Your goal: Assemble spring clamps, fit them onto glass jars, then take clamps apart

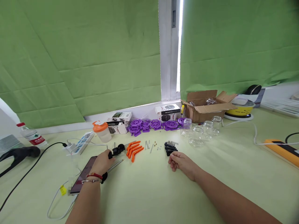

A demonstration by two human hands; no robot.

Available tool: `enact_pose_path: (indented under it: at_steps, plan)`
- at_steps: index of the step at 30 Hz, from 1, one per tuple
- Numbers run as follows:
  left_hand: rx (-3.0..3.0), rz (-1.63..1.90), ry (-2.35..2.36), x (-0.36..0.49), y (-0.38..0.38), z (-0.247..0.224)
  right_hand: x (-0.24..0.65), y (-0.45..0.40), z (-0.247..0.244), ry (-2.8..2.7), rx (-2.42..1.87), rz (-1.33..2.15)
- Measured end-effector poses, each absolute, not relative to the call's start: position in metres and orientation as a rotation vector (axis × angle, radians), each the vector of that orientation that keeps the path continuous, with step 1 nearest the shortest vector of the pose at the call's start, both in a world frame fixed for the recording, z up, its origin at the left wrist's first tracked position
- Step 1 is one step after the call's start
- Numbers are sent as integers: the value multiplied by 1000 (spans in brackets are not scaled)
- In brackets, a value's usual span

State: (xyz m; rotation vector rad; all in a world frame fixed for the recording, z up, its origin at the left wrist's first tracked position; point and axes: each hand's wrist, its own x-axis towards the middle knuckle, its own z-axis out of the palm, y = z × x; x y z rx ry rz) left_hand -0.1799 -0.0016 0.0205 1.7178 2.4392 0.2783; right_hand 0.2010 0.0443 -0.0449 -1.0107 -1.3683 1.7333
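My left hand (pixel 104 162) is closed on a black part (pixel 110 154) beside a dark-screened tablet (pixel 85 175). Black round pieces with metal rods (pixel 116 165) lie around it. Orange curved handles (pixel 135 150) sit to its right. My right hand (pixel 179 161) rests on the table with curled fingers, just in front of a pile of black parts (pixel 170 148); whether it holds anything small is hidden. Metal pins (pixel 148 144) and tiny fittings lie between the hands. A spring (pixel 173 142) is behind the black parts.
Purple wheel-shaped parts (pixel 155 124) line the back, by small boxes (pixel 167 112) and an open cardboard box (pixel 205 109). Clear glass jars (pixel 207 127) stand at the right. An orange-lidded cup (pixel 102 132), power strip (pixel 83 143) and bottle (pixel 32 136) are left.
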Motion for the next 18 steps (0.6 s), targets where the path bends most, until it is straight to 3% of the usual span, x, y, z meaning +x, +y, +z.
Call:
enact_pose_path:
  at_steps: [3, 6, 9, 12, 18]
  plan:
    - [1733, 419, 2467, -168, -15, 39, 201, 41, -43, -1402, -1040, 1688]
    - [1764, 809, 2408, -136, -28, 61, 199, 40, -39, -1478, -1058, 1590]
    - [1613, 1113, 1818, -86, -31, 70, 192, 49, -33, -1558, -1077, 1422]
    - [1268, 1106, 1296, -38, -26, 52, 183, 69, -25, -1718, -1169, 1142]
    - [1061, 1003, 1189, -7, -18, 3, 161, 114, -8, -2330, -1293, 354]
